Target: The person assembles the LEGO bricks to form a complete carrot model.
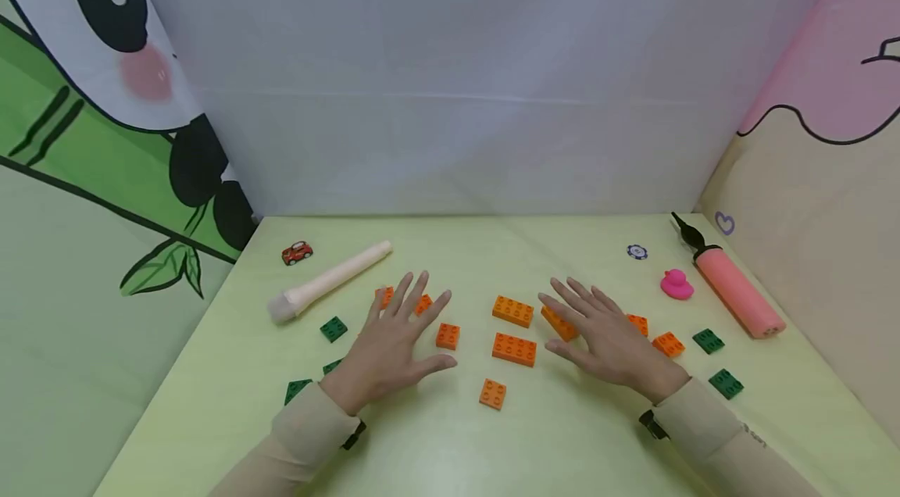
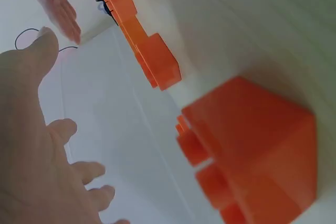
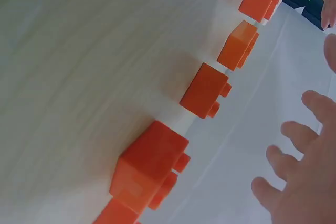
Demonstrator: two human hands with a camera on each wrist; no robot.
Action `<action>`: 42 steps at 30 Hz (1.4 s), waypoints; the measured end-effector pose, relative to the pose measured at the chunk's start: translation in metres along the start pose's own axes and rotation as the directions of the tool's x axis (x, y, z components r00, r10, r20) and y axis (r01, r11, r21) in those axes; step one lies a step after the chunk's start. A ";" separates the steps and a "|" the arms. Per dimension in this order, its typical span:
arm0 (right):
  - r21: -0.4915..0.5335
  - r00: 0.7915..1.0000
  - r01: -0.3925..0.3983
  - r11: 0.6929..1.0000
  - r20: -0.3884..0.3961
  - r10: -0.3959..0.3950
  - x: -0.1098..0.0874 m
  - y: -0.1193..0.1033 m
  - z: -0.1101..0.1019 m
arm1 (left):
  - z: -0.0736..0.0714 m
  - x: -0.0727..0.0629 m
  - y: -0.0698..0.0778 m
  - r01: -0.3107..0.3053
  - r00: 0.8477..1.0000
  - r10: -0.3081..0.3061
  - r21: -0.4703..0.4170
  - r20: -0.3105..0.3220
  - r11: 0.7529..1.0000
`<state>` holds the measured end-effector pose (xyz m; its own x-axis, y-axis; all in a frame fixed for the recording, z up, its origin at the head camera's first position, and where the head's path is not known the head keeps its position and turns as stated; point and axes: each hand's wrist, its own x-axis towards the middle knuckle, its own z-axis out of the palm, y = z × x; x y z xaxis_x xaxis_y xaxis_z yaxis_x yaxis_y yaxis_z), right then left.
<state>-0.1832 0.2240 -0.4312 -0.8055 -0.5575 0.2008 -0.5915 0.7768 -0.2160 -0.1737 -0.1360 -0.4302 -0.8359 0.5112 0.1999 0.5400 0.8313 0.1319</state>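
Both hands hover palm down over toy building bricks on a pale table, holding nothing. My left hand (image 1: 394, 348) spreads its fingers above the left bricks, partly covering some orange ones; a square orange brick (image 1: 448, 336) lies just right of its fingers. Across from it, my right hand (image 1: 610, 335) has its fingers extended and partly hides a long orange brick (image 1: 558, 323). Between the hands lie two more long orange bricks (image 1: 512, 311) and a square orange brick (image 1: 493, 394). In the left wrist view a large orange brick (image 2: 262, 145) lies below the palm; the right wrist view shows a row of orange bricks (image 3: 149, 156).
Green bricks (image 1: 333, 329) lie at left, with others (image 1: 708, 341) at right. Farther back are a red toy car (image 1: 297, 252), a white tube (image 1: 330, 281), a poker chip (image 1: 637, 252), a pink duck (image 1: 676, 284) and a pink pump (image 1: 738, 290). Printed cloth walls (image 1: 464, 75) enclose the table.
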 end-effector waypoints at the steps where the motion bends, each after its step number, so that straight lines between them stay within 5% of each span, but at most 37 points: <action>1: 0.025 1.000 0.000 1.000 0.001 0.000 0.000 0.000 0.000 | 0.000 0.001 0.002 -0.008 1.000 0.009 -0.025 0.016 1.000; 8: 0.132 0.999 0.027 0.991 0.028 -0.031 0.005 -0.011 0.003 | 0.003 0.006 0.022 -0.149 0.972 0.186 -0.229 0.147 0.962; 16: 0.145 0.991 0.067 0.987 0.107 -0.083 0.016 -0.025 0.010 | 0.015 0.013 0.047 -0.306 0.938 0.331 -0.205 0.101 0.930; 22: 0.114 0.977 -0.005 0.994 0.213 -0.019 0.021 -0.031 0.014 | 0.024 0.016 0.056 -0.314 0.921 0.338 -0.140 0.197 0.939; 29: 0.129 0.969 -0.021 0.991 0.248 -0.011 0.023 -0.032 0.016 | 0.025 0.021 0.061 -0.318 0.909 0.335 -0.107 0.247 0.942; 42: 0.165 0.968 -0.009 0.986 0.250 -0.033 0.024 -0.032 0.017 | 0.025 0.032 0.069 -0.254 0.922 0.288 -0.156 0.260 0.955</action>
<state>-0.1844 0.1805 -0.4352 -0.7687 -0.6385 -0.0371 -0.5824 0.7228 -0.3721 -0.1651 -0.0569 -0.4386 -0.6408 0.7671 -0.0305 0.7431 0.6297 0.2265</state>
